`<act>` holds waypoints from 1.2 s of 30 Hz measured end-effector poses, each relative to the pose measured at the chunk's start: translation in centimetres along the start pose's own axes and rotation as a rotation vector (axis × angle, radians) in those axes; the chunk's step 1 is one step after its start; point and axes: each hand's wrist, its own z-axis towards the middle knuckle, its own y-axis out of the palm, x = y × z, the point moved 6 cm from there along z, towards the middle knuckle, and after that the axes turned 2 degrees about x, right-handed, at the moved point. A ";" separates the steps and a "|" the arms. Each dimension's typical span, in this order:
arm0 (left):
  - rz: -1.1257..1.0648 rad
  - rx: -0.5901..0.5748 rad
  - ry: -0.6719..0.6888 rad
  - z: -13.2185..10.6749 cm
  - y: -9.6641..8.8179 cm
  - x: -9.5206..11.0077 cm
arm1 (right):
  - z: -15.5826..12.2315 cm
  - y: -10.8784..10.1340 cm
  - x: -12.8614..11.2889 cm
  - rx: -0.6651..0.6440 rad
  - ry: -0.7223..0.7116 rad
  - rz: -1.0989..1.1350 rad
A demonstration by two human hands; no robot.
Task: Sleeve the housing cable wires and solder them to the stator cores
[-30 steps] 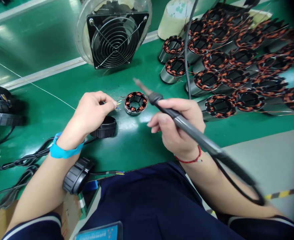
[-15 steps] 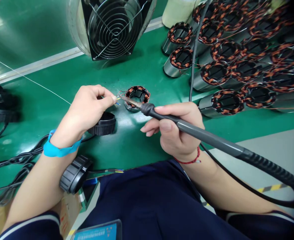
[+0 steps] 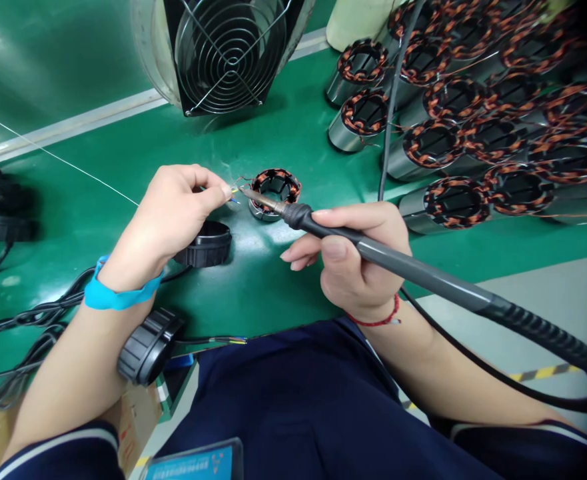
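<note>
A green worktop (image 3: 273, 293) spreads before a person in a dark blue shirt (image 3: 283, 400). Rows of metal cylinders (image 3: 473, 143), each ringed at the top with copper windings, crowd its right side, and a grey cable (image 3: 396, 80) hangs in front of them. At the back stands a fan (image 3: 230, 63) behind a round wire guard. A soldering iron (image 3: 423, 273) slants up from the lower right in the right hand (image 3: 363, 250), whose thumb and forefinger are closed around its grip, the other fingers loosely curled. The left hand (image 3: 186, 200) pinches coloured wires (image 3: 234, 192) between thumb and forefinger. Black cables (image 3: 58, 308) lie coiled at the left. One black cap (image 3: 208, 250) sits just below the left hand; another black cap (image 3: 148, 347) lies on its side by the left forearm, near the front edge. A lone copper-wound ring (image 3: 277, 181) stands upright on the worktop between the two hands, partly behind the iron. A blue band (image 3: 123, 291) circles the left wrist, a red string (image 3: 383, 318) the right. The iron's tip (image 3: 243, 191) is right at the wire ends, among thin leads coming from the ring; whether it touches them cannot be told.
</note>
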 end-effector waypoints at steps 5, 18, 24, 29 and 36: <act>0.012 0.004 -0.007 0.0 0.0 0.1 | 0.0 0.2 0.0 -0.002 -0.024 0.011; 0.003 0.004 -0.017 0.1 0.0 0.1 | 0.0 0.3 0.0 -0.012 -0.005 -0.012; -0.001 0.002 -0.017 0.1 0.0 0.1 | 0.1 0.3 0.1 -0.011 -0.012 0.027; -0.008 -0.003 -0.018 0.1 0.1 0.1 | 0.3 0.2 -0.5 0.037 -0.078 0.009; -0.001 -0.005 -0.009 0.2 0.0 0.1 | 3.4 1.0 -1.5 -0.063 -0.006 -0.153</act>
